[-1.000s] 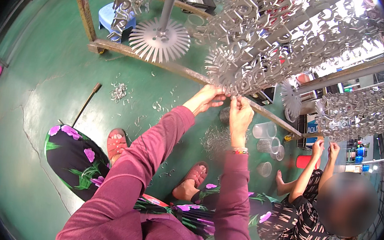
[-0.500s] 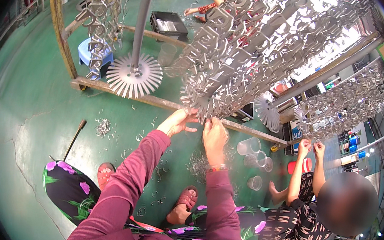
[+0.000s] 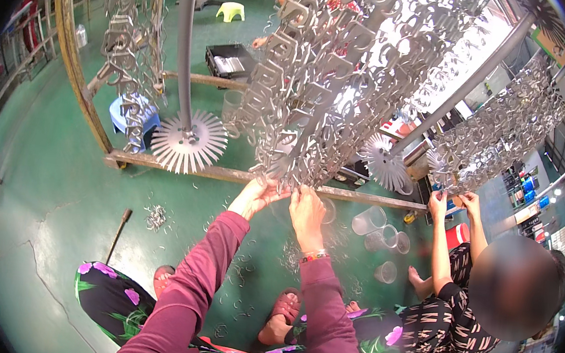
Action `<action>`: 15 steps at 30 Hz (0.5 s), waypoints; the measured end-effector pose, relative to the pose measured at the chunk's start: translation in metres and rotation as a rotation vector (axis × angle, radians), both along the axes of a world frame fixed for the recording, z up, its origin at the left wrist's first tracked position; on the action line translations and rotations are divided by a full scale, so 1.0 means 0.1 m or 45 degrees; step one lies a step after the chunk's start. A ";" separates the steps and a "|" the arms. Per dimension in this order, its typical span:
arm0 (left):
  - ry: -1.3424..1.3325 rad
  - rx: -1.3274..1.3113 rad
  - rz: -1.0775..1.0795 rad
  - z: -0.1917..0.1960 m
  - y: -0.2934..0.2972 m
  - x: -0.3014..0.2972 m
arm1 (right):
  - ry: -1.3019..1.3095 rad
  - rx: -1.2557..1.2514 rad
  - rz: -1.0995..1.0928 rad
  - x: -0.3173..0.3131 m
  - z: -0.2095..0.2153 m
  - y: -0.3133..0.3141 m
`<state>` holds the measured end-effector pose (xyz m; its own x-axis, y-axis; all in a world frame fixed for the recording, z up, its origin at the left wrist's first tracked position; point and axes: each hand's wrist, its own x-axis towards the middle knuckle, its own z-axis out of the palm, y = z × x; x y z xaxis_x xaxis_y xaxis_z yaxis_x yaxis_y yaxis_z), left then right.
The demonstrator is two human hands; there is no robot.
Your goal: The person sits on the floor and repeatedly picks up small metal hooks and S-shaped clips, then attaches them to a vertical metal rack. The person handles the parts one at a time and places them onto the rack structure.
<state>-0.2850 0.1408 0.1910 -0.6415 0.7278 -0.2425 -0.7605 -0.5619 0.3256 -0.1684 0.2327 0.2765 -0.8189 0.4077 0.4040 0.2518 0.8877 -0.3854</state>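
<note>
Dense hanging chains of flat, silvery, looped metal pieces (image 3: 318, 85) fill the space in front of me. My left hand (image 3: 257, 197) is at their lower end, its thumb and fingers drawn together against the bottom pieces. Close beside it, my right hand (image 3: 307, 217) is closed in a pinch at the same lower end. What either hand pinches is too small and too hidden to make out. To the left, a slotted metal disc (image 3: 189, 144) is fixed at the bottom of a grey pole (image 3: 185, 44).
A rusty frame bar (image 3: 228, 175) crosses beyond my hands. Small metal bits (image 3: 156, 217) and clear plastic cups (image 3: 369, 220) lie on the green floor. A rod (image 3: 119, 235) leans at my left knee. On the right, a co-worker (image 3: 451, 295) handles another hanging bunch (image 3: 504, 130).
My view has shifted, so the frame and chains sit differently in it. The left hand's fingers, more spread before, are drawn together at the chains. My right hand stays closed there.
</note>
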 end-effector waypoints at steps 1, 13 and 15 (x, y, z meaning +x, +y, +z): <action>0.018 -0.023 0.020 0.02 0.01 0.01 | -0.006 -0.027 -0.007 -0.01 0.01 0.00; 0.106 -0.154 0.166 0.04 0.15 0.21 | 0.113 0.031 0.026 -0.02 -0.04 0.08; 0.095 -0.138 0.182 0.02 0.18 0.25 | 0.123 0.044 0.010 -0.02 -0.05 0.10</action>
